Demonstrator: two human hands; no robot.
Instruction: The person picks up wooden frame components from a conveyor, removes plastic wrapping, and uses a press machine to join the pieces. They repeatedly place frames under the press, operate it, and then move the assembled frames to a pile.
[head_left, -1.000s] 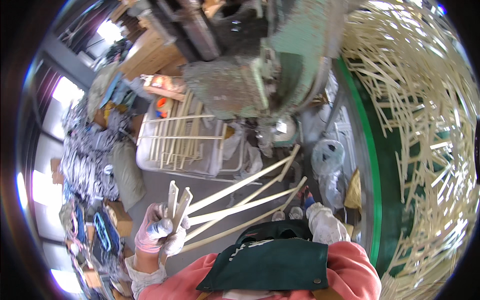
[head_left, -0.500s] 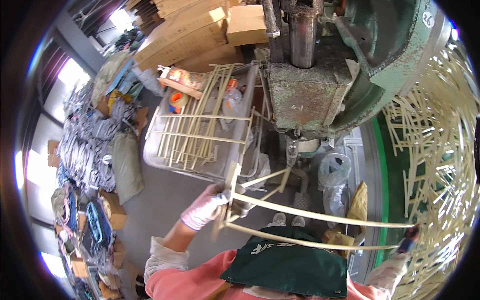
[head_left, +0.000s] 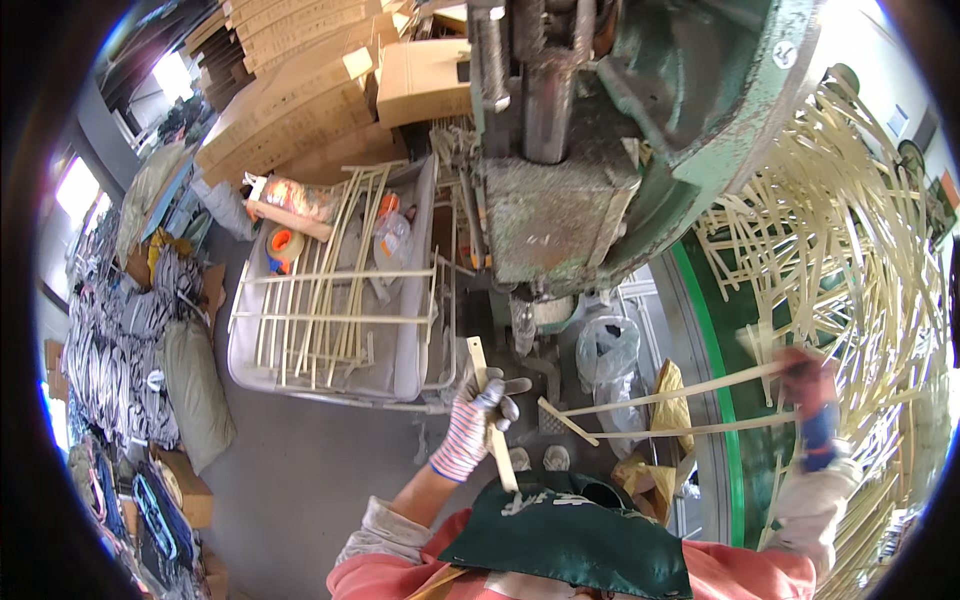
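Observation:
My left hand point(head_left: 470, 425), in a striped work glove with dark fingertips, grips a flat cream strip point(head_left: 503, 460) that stands tilted, with a hole near its upper end. Off to the right, my right hand point(head_left: 808, 390) is blurred by motion. It holds a cream frame point(head_left: 690, 387) of two long rails that reach left to a short crossbar point(head_left: 568, 422). That crossbar hangs apart from the strip in my left hand. The far ends of the rails are hidden by my right hand and blur.
A large green press machine point(head_left: 555, 215) stands ahead. Left of it, a grey tub point(head_left: 408, 350) holds cream frames, orange tape point(head_left: 285, 245) and bags. A big heap of cream strips point(head_left: 840, 220) lies right. Cardboard boxes point(head_left: 425, 80) and cloth bundles point(head_left: 120, 330) fill the left side.
The cream frame has moved right, away from the strip in my left hand; earlier they met there. My right hand has risen, and the whole view has shifted right.

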